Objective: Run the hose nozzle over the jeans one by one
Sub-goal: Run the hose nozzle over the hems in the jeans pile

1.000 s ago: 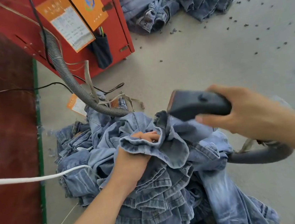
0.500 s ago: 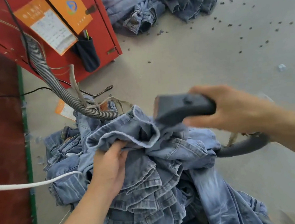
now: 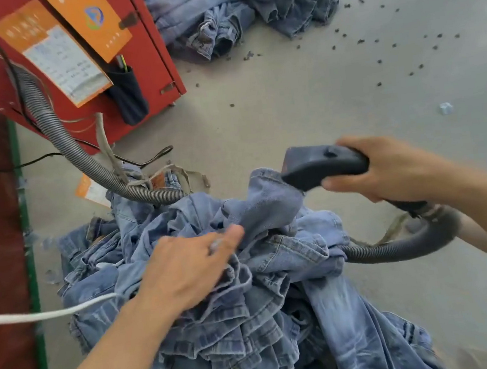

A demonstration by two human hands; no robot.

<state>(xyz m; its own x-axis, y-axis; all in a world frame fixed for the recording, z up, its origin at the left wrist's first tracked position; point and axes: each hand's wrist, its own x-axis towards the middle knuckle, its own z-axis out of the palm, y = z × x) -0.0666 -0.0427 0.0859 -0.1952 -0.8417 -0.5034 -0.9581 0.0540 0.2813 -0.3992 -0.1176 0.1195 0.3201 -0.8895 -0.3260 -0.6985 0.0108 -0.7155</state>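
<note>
A heap of pale blue jeans lies on the floor in front of me. My right hand grips the dark grey hose nozzle, whose mouth sits against a raised fold of denim at the top of the heap. The grey corrugated hose loops from the nozzle under my right wrist. My left hand lies on the heap with the fingers stretched toward that fold, blurred by motion.
A red metal cabinet with orange papers stands at the upper left, and a ribbed grey hose runs from it into the heap. A second pile of jeans lies beyond. Dark lint specks dot the grey floor. A white cord crosses at left.
My left hand let go of the bunched waistband and now lies flatter, fingers extended to the right. The nozzle stays at the top fold, which has been pulled up against its mouth.
</note>
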